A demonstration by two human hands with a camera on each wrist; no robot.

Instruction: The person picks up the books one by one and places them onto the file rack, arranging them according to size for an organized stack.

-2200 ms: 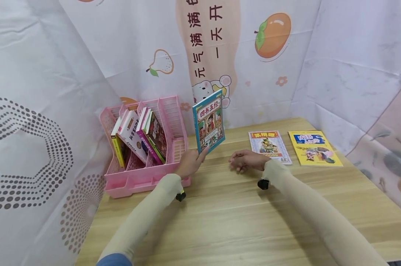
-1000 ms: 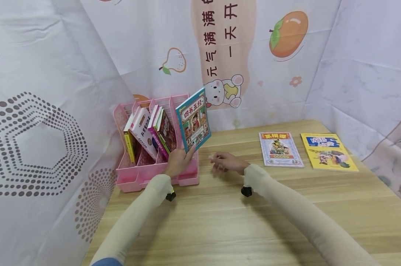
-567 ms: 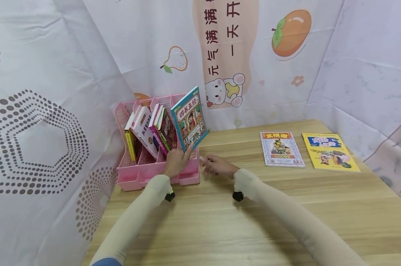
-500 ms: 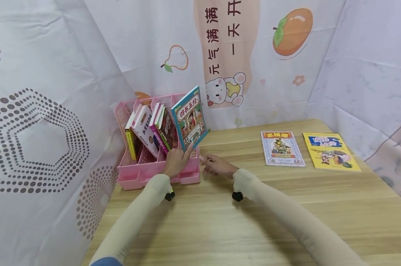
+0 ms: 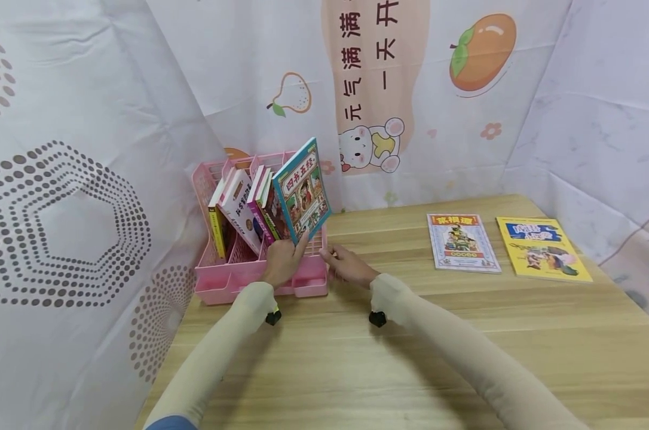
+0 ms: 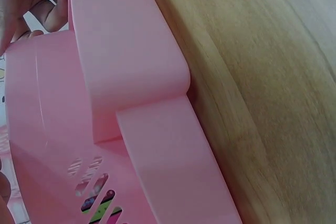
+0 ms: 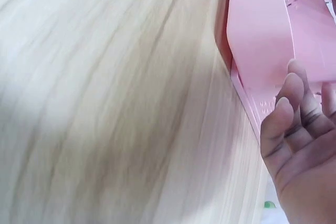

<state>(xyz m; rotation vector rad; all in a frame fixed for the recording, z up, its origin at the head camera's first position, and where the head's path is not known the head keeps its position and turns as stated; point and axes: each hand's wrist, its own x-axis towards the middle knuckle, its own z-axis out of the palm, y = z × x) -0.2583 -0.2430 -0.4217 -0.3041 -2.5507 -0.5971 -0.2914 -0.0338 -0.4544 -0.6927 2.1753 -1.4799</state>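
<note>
My left hand (image 5: pixel 282 263) grips the lower edge of a blue comic book (image 5: pixel 305 200), its front cover facing me. The book is tilted above the right-hand compartment of a pink book rack (image 5: pixel 211 279). At the rack's front right corner, my right hand (image 5: pixel 348 267) pinches the edge between thumb and curled fingers. In the right wrist view those fingers (image 7: pixel 278 121) lie beside the rack's side wall. The left wrist view shows mostly the rack's pink front (image 6: pixel 126 40); the book's lower end is hidden there.
Several books lean in the rack's other compartments, among them a white book (image 5: pixel 242 206) and a yellow-spined book (image 5: pixel 217 233). Two books lie flat on the wooden table (image 5: pixel 324 364) at right: a pale comic book (image 5: pixel 464 242) and a yellow book (image 5: pixel 542 248). A printed curtain (image 5: pixel 410 167) hangs behind.
My left hand has carried the blue book leftward from beside the rack to over its right compartment. My right hand has moved left across the table and taken hold of the rack's corner.
</note>
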